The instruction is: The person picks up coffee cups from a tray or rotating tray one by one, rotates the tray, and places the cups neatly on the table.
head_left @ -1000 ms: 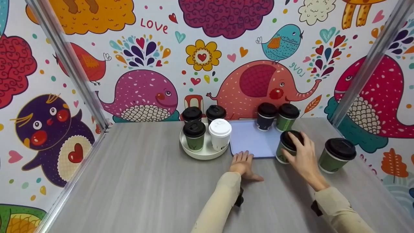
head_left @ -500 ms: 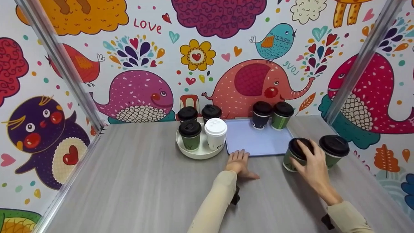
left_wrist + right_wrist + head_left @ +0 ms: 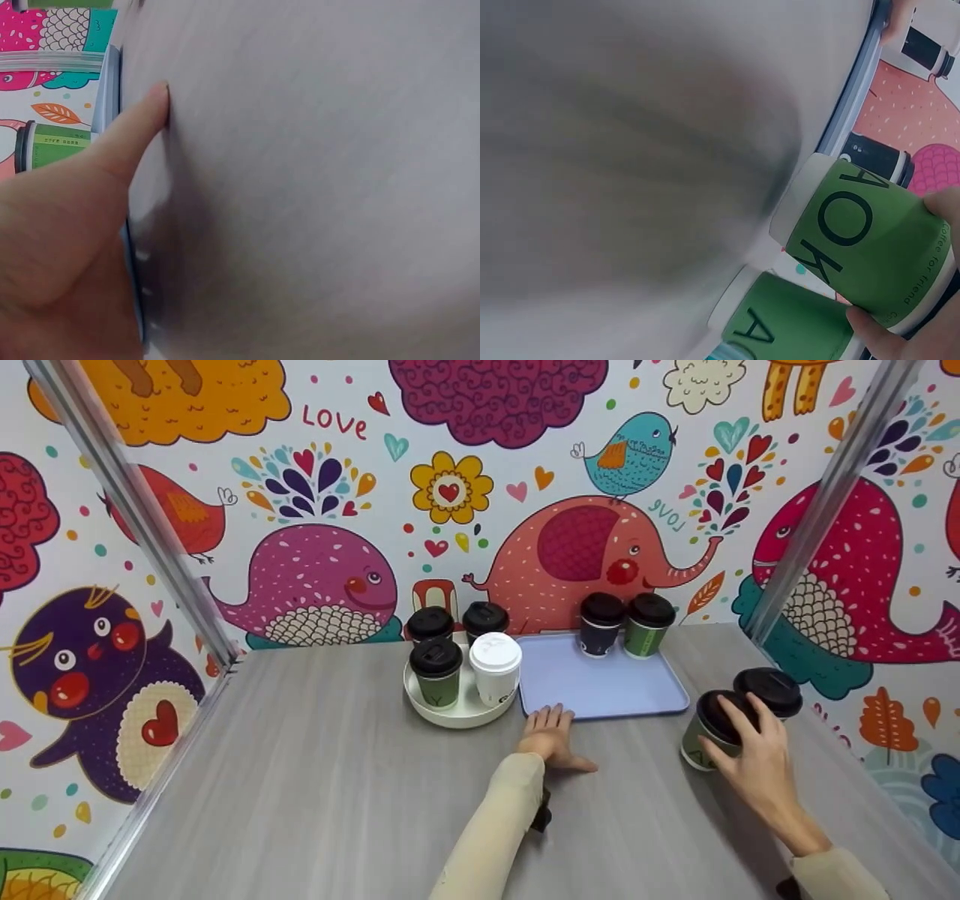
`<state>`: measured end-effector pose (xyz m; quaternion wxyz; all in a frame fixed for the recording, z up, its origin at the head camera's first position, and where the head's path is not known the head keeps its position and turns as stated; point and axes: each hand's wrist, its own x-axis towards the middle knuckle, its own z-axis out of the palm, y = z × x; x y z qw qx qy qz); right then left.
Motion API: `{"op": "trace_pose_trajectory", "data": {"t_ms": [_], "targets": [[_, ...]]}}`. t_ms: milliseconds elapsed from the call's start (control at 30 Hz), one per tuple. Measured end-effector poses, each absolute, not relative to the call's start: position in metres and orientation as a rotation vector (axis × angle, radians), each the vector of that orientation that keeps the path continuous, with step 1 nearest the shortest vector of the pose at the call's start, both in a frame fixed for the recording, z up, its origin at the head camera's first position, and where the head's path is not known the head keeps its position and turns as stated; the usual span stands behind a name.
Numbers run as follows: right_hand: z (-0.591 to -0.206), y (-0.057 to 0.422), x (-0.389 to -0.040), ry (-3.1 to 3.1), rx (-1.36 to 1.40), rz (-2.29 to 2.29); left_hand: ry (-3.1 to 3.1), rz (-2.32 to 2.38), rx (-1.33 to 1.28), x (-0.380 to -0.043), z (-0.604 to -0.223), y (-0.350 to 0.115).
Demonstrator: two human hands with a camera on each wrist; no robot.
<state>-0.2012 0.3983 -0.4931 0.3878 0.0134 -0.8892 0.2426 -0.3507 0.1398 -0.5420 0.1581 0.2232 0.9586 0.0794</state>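
My right hand holds a green paper coffee cup with a black lid, fingers and thumb around its upper part. Large dark letters show on this cup in the right wrist view. Whether its base touches the table cannot be told. Just behind it stands another green coffee cup, its black lid partly covered in the head view. My left hand lies with straight fingers at the front edge of the lilac tray; its thumb points out over the table.
At the tray's back stand a dark cup and a green cup. Left of it, a round white dish bears several lidded cups, including a white cup. A patterned wall and metal posts bound the table.
My right hand has carried the green cup from the tray's front right corner rightward and nearer, beside the other green cup. The left hand stays at the tray's edge. The head view has shifted slightly.
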Motion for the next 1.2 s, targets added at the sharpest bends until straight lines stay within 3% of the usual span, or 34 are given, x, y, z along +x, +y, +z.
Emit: {"op": "trace_pose_trajectory", "data": {"t_ms": [867, 1200], "targets": [[-0.496, 0.447, -0.159, -2.293, -0.076, 0.521, 2.739, 0.277, 0.655, -0.351, -0.542, 0.138], [-0.496, 0.463, -0.15, -2.485, -0.273, 0.491, 2.739, 0.27, 0.654, -0.351, -0.543, 0.139]]}}
